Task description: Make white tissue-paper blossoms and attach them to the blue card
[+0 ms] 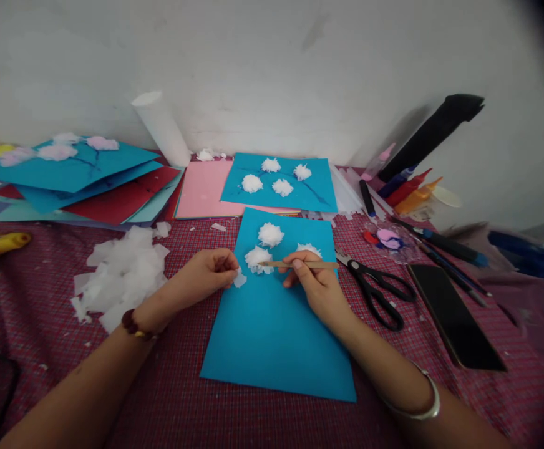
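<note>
A blue sheet [276, 337] lies in front of me with white ruffled paper flowers near its top. My right hand [316, 284] pinches a thin wooden stick [316, 265], whose pointed end reaches over the left flower [257, 259]. Beside the sheet's left edge, my left hand [211, 271] holds a small piece of white tissue paper [239, 279] between thumb and fingers. Part of the right flower [309, 251] shows behind my right hand. Another flower [271, 234] sits higher on the sheet.
White tissue pieces [125, 271] are heaped on the left. Black scissors [377, 287] and a phone [454, 317] lie to the right. Behind are a second blue sheet with flowers [279, 201], stacked coloured papers [126, 193], a white roll [162, 128] and paint tubes [407, 189].
</note>
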The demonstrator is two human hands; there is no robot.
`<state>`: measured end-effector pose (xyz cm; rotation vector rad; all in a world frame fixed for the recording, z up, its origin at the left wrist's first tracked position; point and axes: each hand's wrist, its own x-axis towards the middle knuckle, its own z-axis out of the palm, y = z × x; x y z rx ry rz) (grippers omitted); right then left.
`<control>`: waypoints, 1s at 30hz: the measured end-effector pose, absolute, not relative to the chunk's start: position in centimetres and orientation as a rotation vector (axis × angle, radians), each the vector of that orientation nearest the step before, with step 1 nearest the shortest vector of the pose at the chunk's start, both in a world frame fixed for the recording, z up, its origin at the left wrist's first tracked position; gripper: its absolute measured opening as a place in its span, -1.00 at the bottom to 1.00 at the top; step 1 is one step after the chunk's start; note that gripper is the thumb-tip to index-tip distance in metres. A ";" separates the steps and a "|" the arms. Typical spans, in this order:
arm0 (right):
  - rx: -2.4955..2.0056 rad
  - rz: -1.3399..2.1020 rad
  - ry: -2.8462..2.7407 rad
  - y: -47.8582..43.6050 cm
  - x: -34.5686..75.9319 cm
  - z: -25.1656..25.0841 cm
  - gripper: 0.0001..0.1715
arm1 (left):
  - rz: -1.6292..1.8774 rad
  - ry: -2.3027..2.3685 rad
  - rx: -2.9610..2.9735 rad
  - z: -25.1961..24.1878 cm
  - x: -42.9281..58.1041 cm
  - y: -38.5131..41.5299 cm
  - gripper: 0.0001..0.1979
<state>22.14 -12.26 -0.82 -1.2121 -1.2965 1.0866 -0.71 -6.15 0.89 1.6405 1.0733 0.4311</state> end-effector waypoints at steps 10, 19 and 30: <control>-1.194 1.036 -1.308 -13.3 22.8 0.2 -0.75 | 0.503 1.137 1.611 1.5 0.6 -7.1 -0.89; -1.212 0.941 -1.378 -13.6 23.1 0.3 -0.80 | 0.642 1.217 1.824 0.6 2.1 -6.5 -0.91; -1.133 0.949 -1.474 -14.2 22.3 0.3 -0.82 | 0.628 1.244 1.851 0.3 2.8 -6.3 -0.93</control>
